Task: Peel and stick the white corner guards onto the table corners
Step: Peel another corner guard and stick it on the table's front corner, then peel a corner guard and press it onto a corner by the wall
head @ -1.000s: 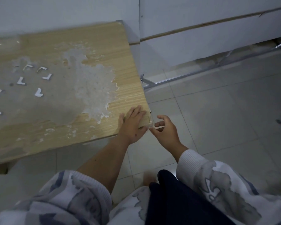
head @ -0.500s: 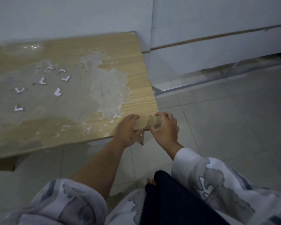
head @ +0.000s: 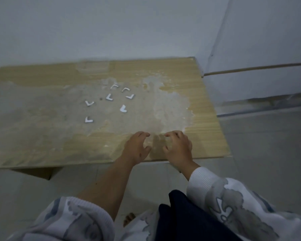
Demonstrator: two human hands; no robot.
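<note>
Hovering over the table [head: 42, 136], both hands [head: 137, 148] loosely curled and empty-looking, fingertips blurred.

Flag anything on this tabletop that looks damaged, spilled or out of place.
The wooden table has a large whitish, patchy area across its middle, like residue or worn finish. Seven white corner guards lie loose and scattered at mixed angles beside it. Both hands hover near the front edge, holding nothing visible.
</note>
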